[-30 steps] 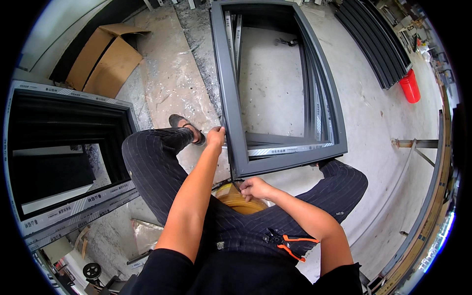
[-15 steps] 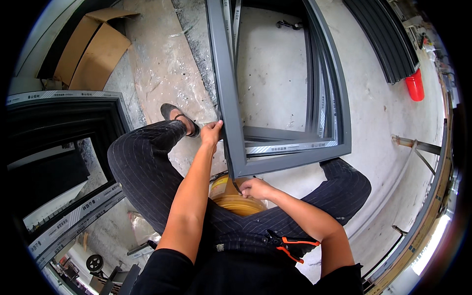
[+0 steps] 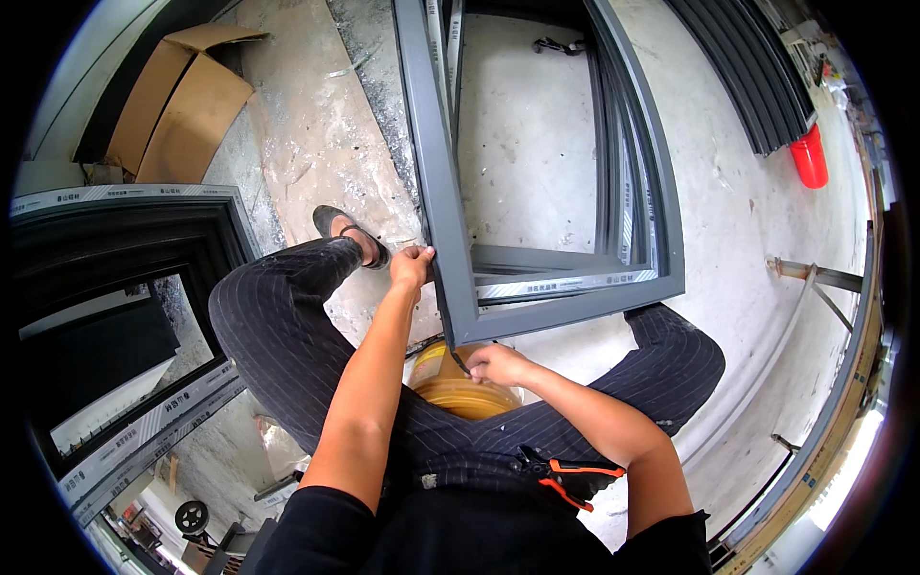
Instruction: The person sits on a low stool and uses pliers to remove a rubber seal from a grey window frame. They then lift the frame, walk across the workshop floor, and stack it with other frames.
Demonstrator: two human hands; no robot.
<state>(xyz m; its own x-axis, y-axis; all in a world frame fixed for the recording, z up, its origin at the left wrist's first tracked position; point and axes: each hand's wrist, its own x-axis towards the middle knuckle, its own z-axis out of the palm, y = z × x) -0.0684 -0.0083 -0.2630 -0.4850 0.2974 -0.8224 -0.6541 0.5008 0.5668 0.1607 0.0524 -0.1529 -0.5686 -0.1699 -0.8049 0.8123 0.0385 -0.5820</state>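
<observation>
Leftward of the left hand [image 3: 412,267], a brown cardboard box [image 3: 199,113]. Touching with its curled fingers, grip unclear, a dark-grey rectangular metal frame [image 3: 448,206] ahead of both hands. Pinching with the right hand [image 3: 494,365] a thin black strip [image 3: 459,359]. Farther right, pale concrete floor [image 3: 757,225], red cylindrical bucket [image 3: 810,161].

The frame [image 3: 439,182] at twelve o'clock looks smooth, matt metal; the box [image 3: 199,120] at ten, cardboard; the bucket [image 3: 810,160] at two, glossy plastic.

A brown sheet [image 3: 307,125] lies on the pale, marked floor [image 3: 738,249]
</observation>
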